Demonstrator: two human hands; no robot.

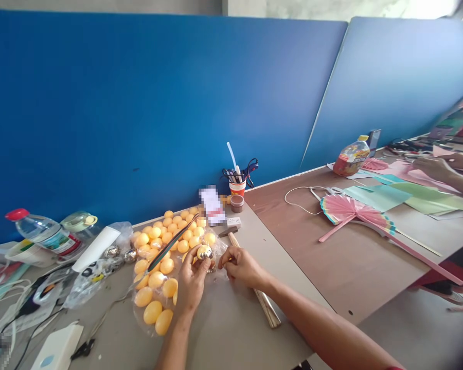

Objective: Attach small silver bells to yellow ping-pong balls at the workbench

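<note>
My left hand holds a ball partly covered in shiny foil between thumb and fingertips, over a clear bag of several yellow-orange balls. My right hand is closed in a pinch just right of that ball; what it grips is too small to make out. A wooden stick lies under my right forearm. A dark striped strip rests across the pile of balls.
Plastic bottles, bags, cables and foil-covered balls clutter the left. A cup of pens and a small jar stand by the blue partition. Right: a pink paper fan, coloured sheets, a juice bottle, another person's hands.
</note>
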